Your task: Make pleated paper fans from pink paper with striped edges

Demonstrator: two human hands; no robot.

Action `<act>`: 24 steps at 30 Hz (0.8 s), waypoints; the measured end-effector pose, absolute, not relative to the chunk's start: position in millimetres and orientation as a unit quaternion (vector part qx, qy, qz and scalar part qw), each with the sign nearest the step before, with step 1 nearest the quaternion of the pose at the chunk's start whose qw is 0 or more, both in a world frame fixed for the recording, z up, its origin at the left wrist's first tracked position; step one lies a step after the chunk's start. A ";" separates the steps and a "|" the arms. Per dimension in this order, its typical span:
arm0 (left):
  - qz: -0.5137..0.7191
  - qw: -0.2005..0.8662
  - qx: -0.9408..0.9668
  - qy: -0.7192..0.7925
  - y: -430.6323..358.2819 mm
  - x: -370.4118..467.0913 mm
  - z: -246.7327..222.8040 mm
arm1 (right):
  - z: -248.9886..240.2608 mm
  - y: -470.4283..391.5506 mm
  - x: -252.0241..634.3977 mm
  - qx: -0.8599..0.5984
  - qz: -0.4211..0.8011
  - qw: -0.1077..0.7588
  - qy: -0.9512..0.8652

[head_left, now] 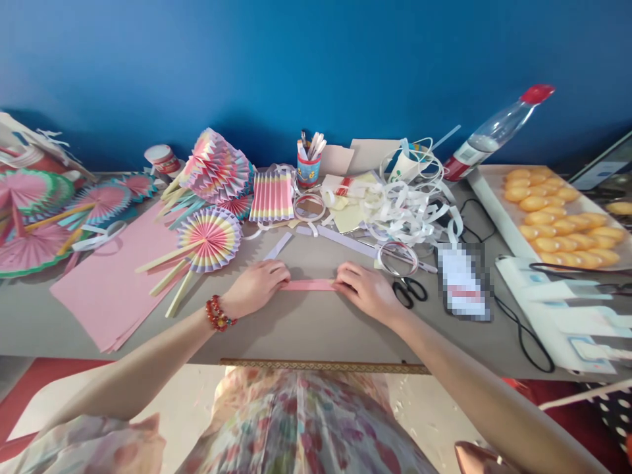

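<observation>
Holding the pink paper strip (311,285) straight on the table (306,332), the left hand (257,287) and right hand (366,289) grip opposite ends, where even, gentle pressure would best avoid wrinkles.

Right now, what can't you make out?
All in the head view:
Pink strip: ends hidden by the left hand and right hand.
Pixelated item: details masked by mosaic.
Screen: cut off by the right edge.
Bottle label: print too small.
</observation>
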State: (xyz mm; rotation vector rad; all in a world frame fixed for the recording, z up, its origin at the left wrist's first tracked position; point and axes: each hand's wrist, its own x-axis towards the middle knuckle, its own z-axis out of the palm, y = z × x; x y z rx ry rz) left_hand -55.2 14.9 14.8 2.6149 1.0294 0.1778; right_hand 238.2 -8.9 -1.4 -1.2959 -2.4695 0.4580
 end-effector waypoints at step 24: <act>0.064 0.034 0.958 0.276 -2.1 -78.4 9.9 | -2.6 -21.1 256.9 -0.414 0.058 0.189 -0.889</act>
